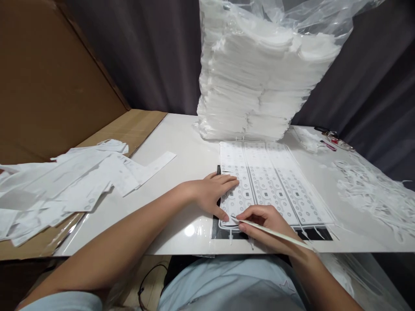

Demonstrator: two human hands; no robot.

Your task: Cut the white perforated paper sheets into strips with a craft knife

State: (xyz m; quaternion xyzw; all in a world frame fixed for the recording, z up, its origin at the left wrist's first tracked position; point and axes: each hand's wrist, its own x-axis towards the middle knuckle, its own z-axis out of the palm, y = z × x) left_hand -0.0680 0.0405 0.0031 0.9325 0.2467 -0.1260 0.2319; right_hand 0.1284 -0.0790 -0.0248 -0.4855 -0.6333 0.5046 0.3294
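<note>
A white die-cut sheet lies on the table in front of me, printed with grey circles and small dark squares and divided into long panels by cut lines. My left hand rests flat on its left side, fingers spread, thumb near the lower left corner. Pinched in my right hand is a slim pale pointed tool; its exact kind is unclear. The dark tip meets the sheet's lower left corner, close to my left thumb. Black backing shows under the sheet's lower edge, where thin white strips stick out.
Behind the sheet stands a tall stack of white sheets in clear plastic. Cut white panels are piled at left, partly on cardboard. Thin white scraps lie in a heap at right. Small items sit at the back right.
</note>
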